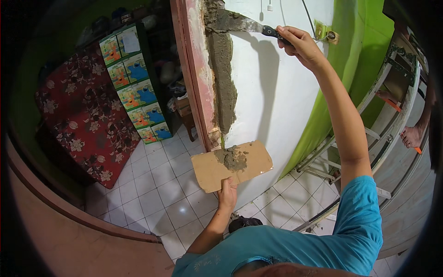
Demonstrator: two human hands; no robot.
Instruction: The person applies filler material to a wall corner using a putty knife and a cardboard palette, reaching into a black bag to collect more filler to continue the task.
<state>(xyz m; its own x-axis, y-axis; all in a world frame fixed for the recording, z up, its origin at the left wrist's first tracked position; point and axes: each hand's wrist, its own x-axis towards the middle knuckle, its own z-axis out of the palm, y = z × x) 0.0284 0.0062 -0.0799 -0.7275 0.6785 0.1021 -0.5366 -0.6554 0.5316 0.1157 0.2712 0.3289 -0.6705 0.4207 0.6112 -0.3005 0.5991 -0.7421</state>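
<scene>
My right hand [300,45] is closed round the black handle of a putty knife [251,25]. The knife's broad blade, smeared with mortar, lies against the upper part of a strip of grey wet mortar [224,83] beside the door frame. Lower down, my left hand [228,191] grips the near edge of a brown cardboard sheet [210,173], thumb on top and the other fingers hidden beneath. A lump of grey mortar [233,159] sits on the cardboard, with crumbs around it. The sheet is held just below the lower end of the mortar strip.
A pink and brown door frame [191,74] borders the strip on the left; a white wall [295,97] is on its right. Beyond the doorway stand a colourful drawer cabinet [138,87] and a red floral mattress [87,115]. A ladder [323,166] leans at right, near another person's hand [410,137].
</scene>
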